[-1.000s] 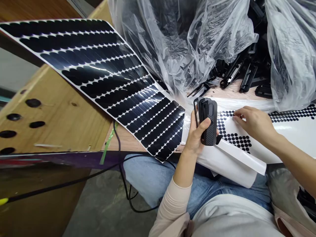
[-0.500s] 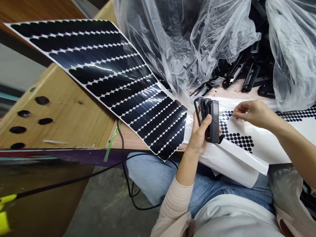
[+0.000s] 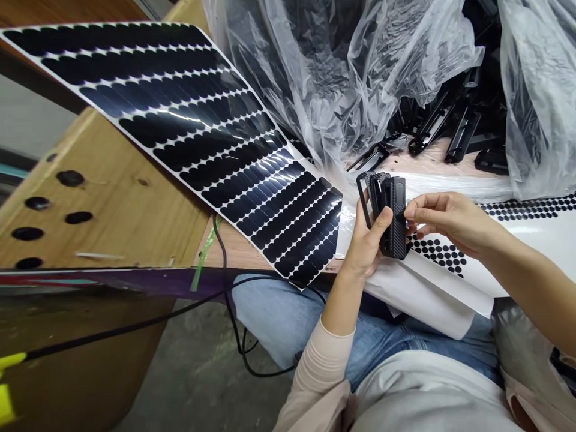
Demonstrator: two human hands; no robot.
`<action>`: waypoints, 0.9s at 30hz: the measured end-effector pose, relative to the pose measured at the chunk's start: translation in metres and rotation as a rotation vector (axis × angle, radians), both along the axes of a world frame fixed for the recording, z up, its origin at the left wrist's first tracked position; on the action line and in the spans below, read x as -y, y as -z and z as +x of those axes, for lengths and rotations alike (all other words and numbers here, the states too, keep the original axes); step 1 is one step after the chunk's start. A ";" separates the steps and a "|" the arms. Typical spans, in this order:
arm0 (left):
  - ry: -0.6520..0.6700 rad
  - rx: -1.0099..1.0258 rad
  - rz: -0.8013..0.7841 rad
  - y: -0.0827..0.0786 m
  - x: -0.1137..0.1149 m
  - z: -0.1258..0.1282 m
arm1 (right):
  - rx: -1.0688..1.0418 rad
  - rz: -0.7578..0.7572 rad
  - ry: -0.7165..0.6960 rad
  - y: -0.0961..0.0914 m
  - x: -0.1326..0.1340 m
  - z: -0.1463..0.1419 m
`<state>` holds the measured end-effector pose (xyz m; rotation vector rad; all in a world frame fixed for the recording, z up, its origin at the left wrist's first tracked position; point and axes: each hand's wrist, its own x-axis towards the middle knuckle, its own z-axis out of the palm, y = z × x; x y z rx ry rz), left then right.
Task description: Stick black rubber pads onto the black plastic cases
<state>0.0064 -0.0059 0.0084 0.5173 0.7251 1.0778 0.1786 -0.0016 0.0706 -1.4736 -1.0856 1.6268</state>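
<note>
My left hand (image 3: 366, 243) grips a stack of black textured plastic cases (image 3: 387, 210), held upright above the table edge. My right hand (image 3: 443, 219) is pinched at the fingertips right beside the front case; what it pinches is too small to see. Under both hands lies a white backing sheet with small round black stickers (image 3: 438, 252).
A large sheet of black oval stickers (image 3: 189, 132) leans from upper left down to the table edge. Clear plastic bags (image 3: 342, 78) holding black parts fill the back, with loose black plastic parts (image 3: 450, 138) beside them. A holed wooden panel (image 3: 90, 204) stands left; black cables (image 3: 234, 336) hang below.
My right hand has lifted off the round-sticker sheet and moved left to the front case. The left hand and its cases have hardly shifted.
</note>
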 end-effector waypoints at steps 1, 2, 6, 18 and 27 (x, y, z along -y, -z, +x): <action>-0.003 -0.002 -0.003 0.000 0.000 0.000 | 0.004 0.008 0.003 0.000 0.000 0.000; -0.006 -0.003 -0.004 -0.001 0.000 0.000 | 0.009 0.019 0.007 0.000 0.000 -0.001; -0.009 0.000 0.005 0.000 0.000 0.001 | 0.036 0.066 0.019 0.000 0.001 -0.002; 0.030 -0.016 0.019 0.004 0.001 -0.001 | 0.210 0.234 -0.015 -0.002 0.007 -0.003; 0.018 -0.021 0.042 0.004 0.002 0.000 | 0.359 0.365 -0.024 -0.003 0.015 -0.005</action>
